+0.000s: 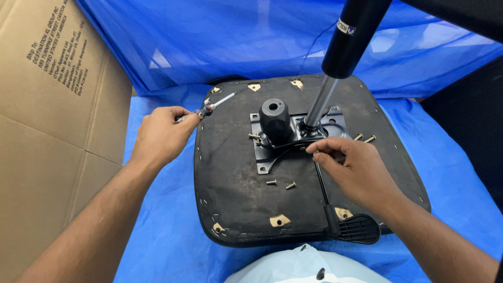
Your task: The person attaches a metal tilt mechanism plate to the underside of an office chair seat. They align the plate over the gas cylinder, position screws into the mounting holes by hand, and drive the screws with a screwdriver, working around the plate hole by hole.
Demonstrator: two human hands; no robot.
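Note:
An upturned black chair seat [236, 183] lies on a blue plastic sheet. A black metal mechanism plate [293, 133] with a round knob [274, 119] sits on its middle, and a gas lift cylinder [340, 52] rises from it toward the upper right. My left hand [162, 133] holds a screwdriver [212, 106] at the seat's left edge, tip pointing up right. At the plate's lower right edge, the fingertips of my right hand [351, 167] pinch something small that I cannot make out. Loose screws [280, 184] lie on the seat below the plate.
A large cardboard box [52, 131] stands at the left. More screws [364, 138] lie right of the plate. A black lever with a ribbed paddle handle [356, 228] runs down to the seat's front edge. A dark object [466, 131] stands at the right.

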